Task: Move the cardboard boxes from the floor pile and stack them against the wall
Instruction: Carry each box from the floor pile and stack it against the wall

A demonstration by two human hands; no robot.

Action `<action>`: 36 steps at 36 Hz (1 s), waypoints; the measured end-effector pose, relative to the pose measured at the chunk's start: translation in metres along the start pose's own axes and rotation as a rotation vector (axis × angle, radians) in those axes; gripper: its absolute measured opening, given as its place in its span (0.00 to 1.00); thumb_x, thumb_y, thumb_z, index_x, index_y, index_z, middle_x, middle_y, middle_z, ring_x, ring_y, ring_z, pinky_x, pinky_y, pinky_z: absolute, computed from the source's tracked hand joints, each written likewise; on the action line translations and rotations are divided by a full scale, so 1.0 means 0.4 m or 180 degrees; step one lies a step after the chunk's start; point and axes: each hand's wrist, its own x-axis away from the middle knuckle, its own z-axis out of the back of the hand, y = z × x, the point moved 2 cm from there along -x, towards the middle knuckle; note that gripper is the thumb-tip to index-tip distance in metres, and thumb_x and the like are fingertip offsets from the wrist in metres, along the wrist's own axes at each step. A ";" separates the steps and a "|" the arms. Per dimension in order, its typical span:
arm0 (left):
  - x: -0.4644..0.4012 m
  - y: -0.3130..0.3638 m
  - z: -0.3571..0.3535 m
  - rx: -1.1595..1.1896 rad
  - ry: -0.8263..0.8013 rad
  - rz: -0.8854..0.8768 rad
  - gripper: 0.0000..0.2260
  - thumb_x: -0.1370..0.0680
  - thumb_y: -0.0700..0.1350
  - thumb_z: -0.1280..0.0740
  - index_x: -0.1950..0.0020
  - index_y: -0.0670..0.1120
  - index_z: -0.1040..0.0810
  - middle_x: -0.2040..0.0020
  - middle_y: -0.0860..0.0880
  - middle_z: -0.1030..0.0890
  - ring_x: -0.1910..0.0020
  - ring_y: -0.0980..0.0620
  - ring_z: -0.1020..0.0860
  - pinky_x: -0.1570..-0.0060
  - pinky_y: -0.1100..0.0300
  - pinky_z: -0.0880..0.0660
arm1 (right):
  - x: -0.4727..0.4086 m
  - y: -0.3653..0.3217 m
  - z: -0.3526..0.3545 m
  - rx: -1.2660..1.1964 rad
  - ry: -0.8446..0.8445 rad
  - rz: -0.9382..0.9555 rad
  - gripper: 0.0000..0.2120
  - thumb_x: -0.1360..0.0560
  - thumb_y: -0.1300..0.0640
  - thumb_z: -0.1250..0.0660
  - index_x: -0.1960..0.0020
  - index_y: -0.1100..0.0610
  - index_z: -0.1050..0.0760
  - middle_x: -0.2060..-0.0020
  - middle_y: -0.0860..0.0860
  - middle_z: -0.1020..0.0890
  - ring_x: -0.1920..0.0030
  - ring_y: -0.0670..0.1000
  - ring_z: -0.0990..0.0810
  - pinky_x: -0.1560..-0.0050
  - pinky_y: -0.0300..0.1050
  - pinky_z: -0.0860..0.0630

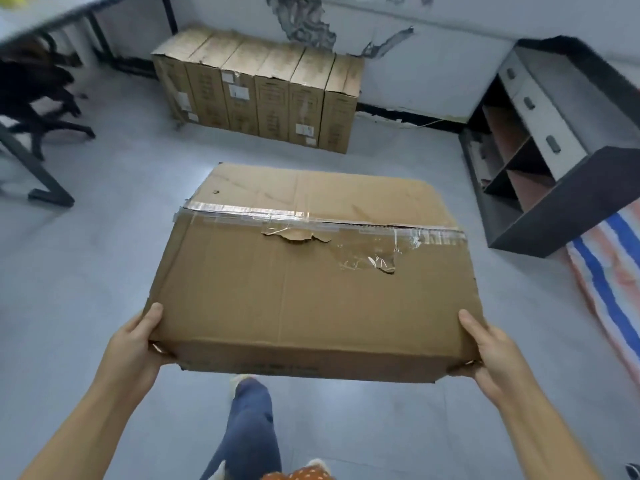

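Both hands, left hand (136,344) and right hand (485,351), clamp the cardboard box (311,271) only at its near corners; its far end, toward the wall boxes (263,98), could sag and slip.

No readable text: printing and white labels on the row of boxes (256,95) probably too blurred.

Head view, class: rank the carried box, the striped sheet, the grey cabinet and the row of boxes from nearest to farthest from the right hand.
1. Carried box, gripped by the right hand.
2. Striped sheet, floor right.
3. Grey cabinet, right wall.
4. Row of boxes, far wall.
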 end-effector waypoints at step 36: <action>-1.474 0.763 -0.276 0.0360 0.0633 -0.0182 0.12 0.17 0.45 0.44 0.36 0.43 0.27 0.53 0.51 0.21 0.65 0.54 0.24 0.58 0.48 0.29 | -1.169 -0.791 -1.316 0.0442 -0.0712 0.0050 0.10 0.20 0.55 0.39 0.42 0.58 0.27 0.55 0.52 0.19 0.56 0.55 0.22 0.71 0.50 0.24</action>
